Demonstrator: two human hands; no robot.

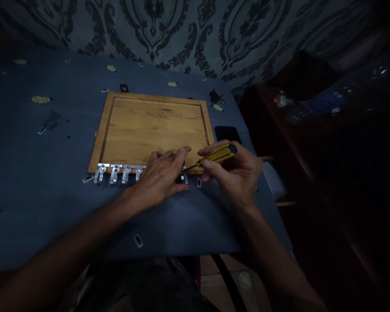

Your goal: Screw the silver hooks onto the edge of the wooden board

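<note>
A wooden board [156, 125] with a raised border lies on the table. Along its near edge runs a silver metal hook rail [126, 169] with several hooks hanging over the side. My left hand [160, 175] lies across the rail and the board's edge, index finger on the wood and thumb below, holding the rail's right part, which it mostly covers. In my right hand [235, 173] is a screwdriver [217, 154] with a yellow and black handle, closed between thumb and fingers. Its shaft points left, with the tip at the rail's right end near my left thumb.
A blue patterned cloth [68, 173] covers the table. Beyond the board lie a black buckle-like piece [124, 88] and a small dark object [216, 97]. A dark flat object [227, 133] sits right of the board. A plastic bottle [328, 102] lies on dark furniture at right.
</note>
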